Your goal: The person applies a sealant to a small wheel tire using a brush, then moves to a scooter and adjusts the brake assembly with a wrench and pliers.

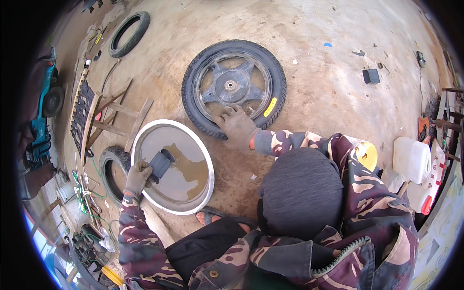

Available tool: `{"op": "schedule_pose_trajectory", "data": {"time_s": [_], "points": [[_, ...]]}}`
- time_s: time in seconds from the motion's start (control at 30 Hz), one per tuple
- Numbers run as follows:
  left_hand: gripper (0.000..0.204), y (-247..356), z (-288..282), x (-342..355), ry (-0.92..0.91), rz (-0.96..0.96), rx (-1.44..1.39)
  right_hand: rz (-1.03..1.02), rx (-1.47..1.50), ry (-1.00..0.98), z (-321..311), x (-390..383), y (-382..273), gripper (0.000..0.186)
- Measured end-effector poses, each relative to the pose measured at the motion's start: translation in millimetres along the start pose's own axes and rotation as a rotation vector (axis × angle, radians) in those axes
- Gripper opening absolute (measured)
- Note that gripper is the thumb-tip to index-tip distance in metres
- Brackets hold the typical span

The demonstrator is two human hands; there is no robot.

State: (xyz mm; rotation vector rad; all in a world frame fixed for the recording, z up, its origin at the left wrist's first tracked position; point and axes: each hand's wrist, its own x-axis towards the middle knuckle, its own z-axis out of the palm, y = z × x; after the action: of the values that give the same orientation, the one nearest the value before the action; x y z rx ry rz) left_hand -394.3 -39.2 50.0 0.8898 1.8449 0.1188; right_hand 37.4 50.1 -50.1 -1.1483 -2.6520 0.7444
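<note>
My gloved left hand point(140, 174) grips a dark grey, flat rectangular piece point(159, 166) with a rounded dark end, held over a white-rimmed round basin point(208, 169) of murky water. My gloved right hand point(236, 126) has its bent fingers on the lower rim of a black-tyred wheel point(274, 72) lying flat, with a five-spoked hub and a yellow label on the tyre. My sandalled foot point(207, 216) is beside the basin. A rounded dark grey fabric shape point(302, 188) fills the lower middle, partly hiding my right arm.
Loose tyres point(129, 34) point(108, 171) lie at upper left and beside the basin. A wooden chair point(92, 121) lies at left near tools point(82, 193) and a teal vehicle point(43, 111). Plastic containers point(411, 157) and a yellow-lidded bucket point(365, 154) stand right; a small dark box point(371, 76) lies upper right.
</note>
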Motion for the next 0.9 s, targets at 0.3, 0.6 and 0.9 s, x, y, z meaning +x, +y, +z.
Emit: {"op": "schedule_pose_trajectory", "data": {"time_s": [0.3,0.6,0.9], "points": [[0.015,6.8,-1.8,4.3,0.008,-0.004,-0.018,-0.041,-0.105,0.015,-49.2,0.5,11.2,0.075],[0.014,-3.0,-1.7,-12.1,0.064,-0.088,-0.046,0.526,0.386,0.058,-153.9,145.0,239.5,0.089],[0.013,-30.2,8.1,-52.1,0.077,-0.171,-0.141,0.631,0.342,-0.231,-105.2,188.9,246.9,0.084]]}}
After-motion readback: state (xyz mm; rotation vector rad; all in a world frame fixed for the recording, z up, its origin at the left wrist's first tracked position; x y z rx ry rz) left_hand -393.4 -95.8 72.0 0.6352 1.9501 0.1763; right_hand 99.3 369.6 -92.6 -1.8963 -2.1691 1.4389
